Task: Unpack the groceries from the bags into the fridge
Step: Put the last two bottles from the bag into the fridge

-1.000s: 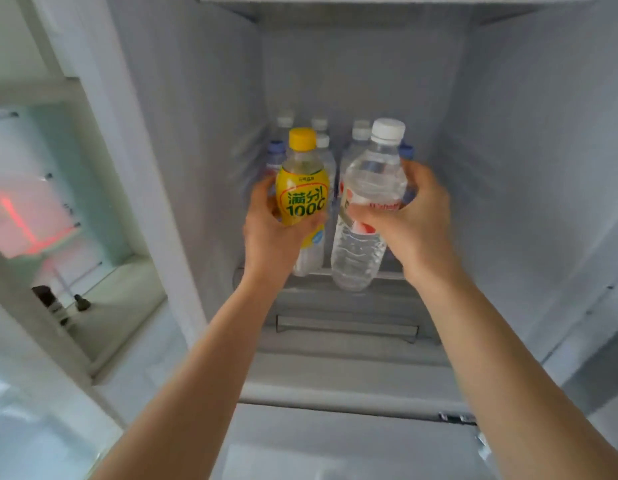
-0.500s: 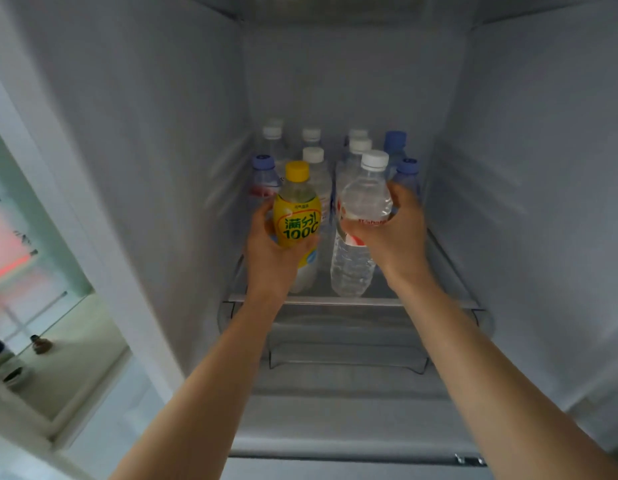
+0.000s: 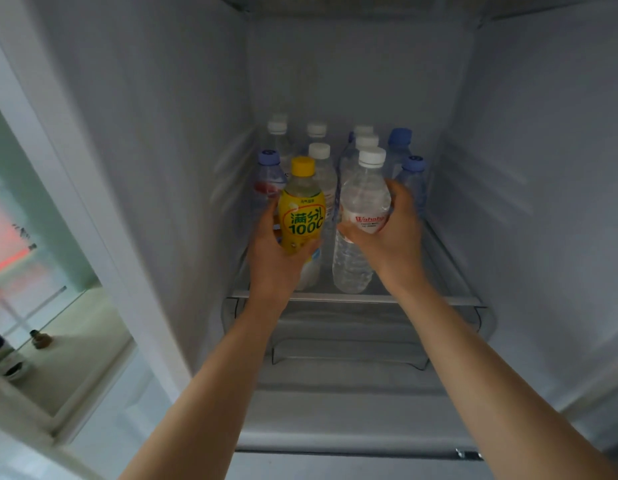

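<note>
— Checking first: what can you not make out past your fingers?

— Your left hand (image 3: pixel 273 251) covers the lower left side of the yellow-capped bottle (image 3: pixel 301 209), so its base is only partly seen below your palm. Your right hand (image 3: pixel 392 233) hides the right side of the clear water bottle (image 3: pixel 361 223) and part of its red-lettered label. Whether either base touches the glass shelf (image 3: pixel 453 299) cannot be told from this angle. Behind your fingertips, the rear bottles show mostly caps; their labels are blurred.

— How are your hands set?

— Both forearms reach forward and up into the fridge (image 3: pixel 145 133). Your left fingers wrap the yellow-labelled bottle from its left, thumb toward you, closed firmly on it. Your right fingers curl round the far side of the clear water bottle, thumb across the label's near edge, also gripping. Both bottles stand upright, side by side and just apart, at the front of the shelf.

— What stands around them?

— Directly beyond your fingers is a cluster of stored bottles: white-capped bottles (image 3: pixel 318 150) in the middle and back, and blue-capped bottles (image 3: pixel 270 157) just beyond your left fingers and beyond your right fingers. They fill the shelf's rear. Below your wrists sits a clear drawer (image 3: pixel 349 344). Far left of your left hand, a door shelf holds a small dark jar (image 3: pixel 40 339).
</note>
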Available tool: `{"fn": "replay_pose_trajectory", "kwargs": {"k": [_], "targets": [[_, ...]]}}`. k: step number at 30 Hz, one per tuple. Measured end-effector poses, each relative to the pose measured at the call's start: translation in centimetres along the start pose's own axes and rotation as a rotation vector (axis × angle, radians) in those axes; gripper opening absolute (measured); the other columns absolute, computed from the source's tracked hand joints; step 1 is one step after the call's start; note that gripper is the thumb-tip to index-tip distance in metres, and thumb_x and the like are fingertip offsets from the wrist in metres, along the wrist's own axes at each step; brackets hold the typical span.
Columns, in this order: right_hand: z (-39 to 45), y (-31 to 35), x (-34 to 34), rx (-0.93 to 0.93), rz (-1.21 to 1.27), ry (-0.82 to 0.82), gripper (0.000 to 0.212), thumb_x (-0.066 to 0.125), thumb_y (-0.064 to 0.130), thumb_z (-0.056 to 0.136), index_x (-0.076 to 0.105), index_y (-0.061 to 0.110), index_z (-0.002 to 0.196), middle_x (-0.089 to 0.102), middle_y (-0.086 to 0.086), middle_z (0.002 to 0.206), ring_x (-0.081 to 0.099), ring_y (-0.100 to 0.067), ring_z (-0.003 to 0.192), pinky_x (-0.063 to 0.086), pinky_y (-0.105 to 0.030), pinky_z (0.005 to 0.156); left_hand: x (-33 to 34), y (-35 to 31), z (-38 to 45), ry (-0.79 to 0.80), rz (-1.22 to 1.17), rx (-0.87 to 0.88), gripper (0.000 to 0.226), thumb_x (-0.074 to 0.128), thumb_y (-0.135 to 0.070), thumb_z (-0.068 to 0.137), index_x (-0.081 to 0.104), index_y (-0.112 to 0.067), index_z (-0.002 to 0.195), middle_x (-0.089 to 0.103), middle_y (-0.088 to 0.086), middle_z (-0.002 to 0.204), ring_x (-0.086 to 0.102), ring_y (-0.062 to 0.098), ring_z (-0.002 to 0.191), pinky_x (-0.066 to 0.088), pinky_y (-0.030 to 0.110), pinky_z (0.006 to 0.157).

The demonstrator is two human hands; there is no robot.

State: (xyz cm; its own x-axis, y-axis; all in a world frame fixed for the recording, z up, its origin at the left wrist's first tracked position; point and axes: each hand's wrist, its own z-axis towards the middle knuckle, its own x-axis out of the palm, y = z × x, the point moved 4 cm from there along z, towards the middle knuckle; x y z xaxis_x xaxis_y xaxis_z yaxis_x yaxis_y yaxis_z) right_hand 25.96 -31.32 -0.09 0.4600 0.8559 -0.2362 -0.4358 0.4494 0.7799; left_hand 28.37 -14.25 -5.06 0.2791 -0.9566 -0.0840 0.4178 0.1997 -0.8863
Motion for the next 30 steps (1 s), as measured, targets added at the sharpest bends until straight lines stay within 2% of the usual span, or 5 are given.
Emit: {"fn": "replay_pose_trajectory", "kwargs": {"k": [5,9,13,17,30], "targets": [[-0.8,-0.7,-0.3,0.069,-0.022,0.068,0.055,0.082,0.023,0.071,0.045,0.026,0.111,0.060,0.007,0.110,0.060,-0.006,0.098,0.051,-0.023,0.083,-0.7,0.4,-0.9,0.061,0.089,-0.038,0.075,0.081,-0.009,0.073,0.045,-0.022,0.137,0.058,-0.019,0.103,0.057,-0.008,0.092,0.053,0.029,0.086],[-3.2,-0.6,-2.1,0.027,-0.054,0.030,0.020,0.066,0.021,0.085,0.050,0.013,0.094,0.062,0.001,0.093,0.062,-0.018,0.091,0.052,-0.039,0.081,-1.9,-0.3,-3.3,0.016,0.076,-0.105,0.066,0.070,-0.004,0.082,0.042,-0.018,0.140,0.056,-0.006,0.114,0.058,0.017,0.108,0.049,0.040,0.097],[-7.7,1.2,-4.7,0.042,-0.064,-0.054,0.019,0.062,0.015,0.085,0.055,0.019,0.102,0.061,0.001,0.098,0.059,-0.012,0.092,0.046,-0.026,0.079,-3.4,-2.9,-7.2,-0.013,0.107,-0.018,0.039,0.065,-0.012,0.085,0.052,-0.033,0.115,0.062,-0.006,0.103,0.061,0.018,0.098,0.053,0.041,0.088],[-13.6,3.2,-7.7,0.069,-0.107,-0.113,0.038,0.064,0.013,0.087,0.054,0.006,0.122,0.061,-0.010,0.119,0.061,-0.023,0.106,0.051,-0.037,0.088,-4.8,-5.6,-12.6,0.010,0.110,0.034,0.023,0.060,-0.007,0.089,0.060,-0.020,0.108,0.067,-0.003,0.092,0.063,0.016,0.084,0.056,0.032,0.077],[-30.3,11.1,-19.0,0.043,-0.189,-0.155,0.034,0.058,0.024,0.090,0.055,0.012,0.122,0.063,0.001,0.117,0.059,-0.009,0.111,0.047,-0.035,0.100,-6.0,-12.2,-31.9,0.199,0.085,0.049,0.023,0.060,-0.012,0.091,0.060,-0.032,0.102,0.068,-0.011,0.090,0.064,0.011,0.091,0.051,0.027,0.080]]}}
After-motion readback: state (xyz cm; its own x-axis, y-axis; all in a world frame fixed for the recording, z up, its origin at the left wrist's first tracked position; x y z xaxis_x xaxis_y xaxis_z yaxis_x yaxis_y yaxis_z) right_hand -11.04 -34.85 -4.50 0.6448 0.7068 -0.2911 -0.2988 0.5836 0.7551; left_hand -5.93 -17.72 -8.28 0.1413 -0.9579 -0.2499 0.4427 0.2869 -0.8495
